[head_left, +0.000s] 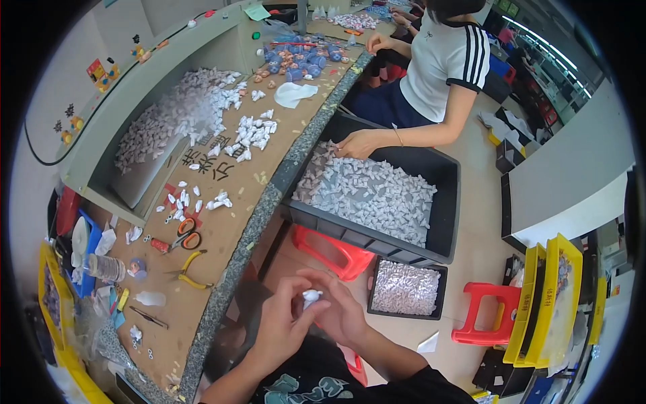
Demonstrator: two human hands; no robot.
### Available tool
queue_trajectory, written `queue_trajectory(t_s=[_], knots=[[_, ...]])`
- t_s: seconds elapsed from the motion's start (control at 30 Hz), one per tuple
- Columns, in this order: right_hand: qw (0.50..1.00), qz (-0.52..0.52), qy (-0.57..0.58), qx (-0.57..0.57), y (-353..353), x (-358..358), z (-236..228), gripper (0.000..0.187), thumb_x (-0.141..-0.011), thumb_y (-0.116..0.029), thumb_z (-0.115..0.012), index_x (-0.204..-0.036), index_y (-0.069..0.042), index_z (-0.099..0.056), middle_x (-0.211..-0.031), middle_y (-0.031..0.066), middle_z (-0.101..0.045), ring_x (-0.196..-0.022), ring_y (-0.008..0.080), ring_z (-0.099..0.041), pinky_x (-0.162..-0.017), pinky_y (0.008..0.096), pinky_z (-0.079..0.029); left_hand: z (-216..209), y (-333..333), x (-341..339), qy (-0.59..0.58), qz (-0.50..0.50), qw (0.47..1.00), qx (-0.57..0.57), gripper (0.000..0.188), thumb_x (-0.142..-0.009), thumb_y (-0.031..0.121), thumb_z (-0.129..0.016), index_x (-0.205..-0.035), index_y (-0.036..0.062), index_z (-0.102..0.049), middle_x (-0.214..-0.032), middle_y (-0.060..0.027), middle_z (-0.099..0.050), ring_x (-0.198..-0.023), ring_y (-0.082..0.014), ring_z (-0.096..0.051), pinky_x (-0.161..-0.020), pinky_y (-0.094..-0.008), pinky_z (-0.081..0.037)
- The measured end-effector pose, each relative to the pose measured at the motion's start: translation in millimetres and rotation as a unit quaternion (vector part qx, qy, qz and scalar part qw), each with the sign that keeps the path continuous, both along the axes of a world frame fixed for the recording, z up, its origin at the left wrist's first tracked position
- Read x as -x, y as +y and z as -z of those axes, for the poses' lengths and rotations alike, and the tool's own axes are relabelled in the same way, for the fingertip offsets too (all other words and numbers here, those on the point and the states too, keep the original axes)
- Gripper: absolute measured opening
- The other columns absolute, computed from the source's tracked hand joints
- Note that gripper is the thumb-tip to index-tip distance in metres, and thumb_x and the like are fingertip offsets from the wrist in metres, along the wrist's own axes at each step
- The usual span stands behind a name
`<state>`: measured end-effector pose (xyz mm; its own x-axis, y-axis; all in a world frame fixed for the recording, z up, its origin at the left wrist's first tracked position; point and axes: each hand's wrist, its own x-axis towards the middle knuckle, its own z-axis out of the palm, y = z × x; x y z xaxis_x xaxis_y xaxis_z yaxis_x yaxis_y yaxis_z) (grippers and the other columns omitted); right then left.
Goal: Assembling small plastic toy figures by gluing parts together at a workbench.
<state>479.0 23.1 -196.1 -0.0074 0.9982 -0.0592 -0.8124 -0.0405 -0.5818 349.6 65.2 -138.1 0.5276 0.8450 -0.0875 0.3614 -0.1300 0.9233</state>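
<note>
My two hands meet in front of my body, beside the table's granite edge. Between them is a small white moulded piece (311, 296), its rounded top showing. My left hand (281, 322) pinches it, with the thumb pressed against its lower side. Curled around the same piece from the other side is my right hand (342, 315); its thumb and some fingertips are hidden. On the table to the left lie yellow-handled pliers (192, 271), orange-handled scissors (186, 237), tweezers (149, 317) and several loose white pieces (180, 200).
A large heap of white pieces (171, 111) fills a recessed booth. Blue-and-tan figures (296, 57) lie farther back. A co-worker's hand (358, 143) reaches into a black bin (449, 195) of pieces. Below stand a smaller tray (439, 296) and red stools (486, 313); yellow crates (553, 303) are right.
</note>
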Motion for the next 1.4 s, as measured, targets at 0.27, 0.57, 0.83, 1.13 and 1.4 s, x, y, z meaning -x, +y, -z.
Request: queue_trajectory(t_s=[0.27,0.57,0.83,1.13,1.4], knots=[[0.971,0.154,0.137,0.121,43.2,-66.4,15.0,0.041,-0.097,-0.034,-0.042,-0.118,0.000,-0.049,-0.116,0.0192,-0.055,-0.105,0.0255,-0.055,-0.095,0.0354,-0.043,4.6,14.3,9.9,0.015,0.065,0.987,-0.147,0.036,-0.084,0.013,-0.065,-0.115,-0.0012,-0.052,-0.102,-0.0171,-0.061,-0.084,-0.0267,-0.062,-0.075,-0.0344,-0.049],[0.892,0.181,-0.359,0.205,175.7,-222.8,79.9,0.046,-0.095,-0.043,-0.045,-0.103,0.000,-0.060,-0.083,0.0096,-0.061,-0.076,0.0201,-0.058,-0.071,0.0325,-0.048,45.3,-11.3,77.1,0.137,0.125,0.980,0.078,0.026,-0.086,0.012,-0.062,-0.110,0.0013,-0.056,-0.098,-0.0158,-0.064,-0.084,-0.0250,-0.064,-0.072,-0.0323,-0.051],[0.624,0.334,-0.694,0.135,181.9,-239.8,59.5,0.037,-0.088,-0.030,-0.057,-0.098,0.004,-0.065,-0.084,0.0145,-0.069,-0.083,0.0205,-0.065,-0.075,0.0313,-0.048,72.0,-37.0,132.2,0.163,0.039,0.975,0.144,0.025,-0.086,0.011,-0.063,-0.108,-0.0004,-0.058,-0.098,-0.0139,-0.066,-0.079,-0.0197,-0.064,-0.071,-0.0299,-0.051],[0.720,0.241,-0.643,-0.102,199.2,-109.4,-21.7,0.031,-0.087,-0.003,-0.055,-0.118,0.001,-0.055,-0.093,0.0092,-0.067,-0.088,0.0128,-0.062,-0.077,0.0258,-0.048,106.9,-47.8,156.5,0.131,0.017,0.983,0.126,0.025,-0.087,0.014,-0.062,-0.107,-0.0003,-0.058,-0.094,-0.0134,-0.066,-0.079,-0.0219,-0.065,-0.071,-0.0327,-0.051],[0.641,-0.003,-0.642,-0.420,337.8,107.6,-71.1,0.032,-0.085,-0.007,-0.058,-0.115,0.001,-0.057,-0.098,0.0153,-0.066,-0.087,0.0279,-0.064,-0.077,0.0358,-0.050,144.3,-72.0,189.8,0.048,-0.096,0.969,0.222,0.023,-0.091,0.015,-0.058,-0.111,0.0032,-0.058,-0.098,-0.0078,-0.067,-0.084,-0.0169,-0.063,-0.077,-0.0311,-0.050]])
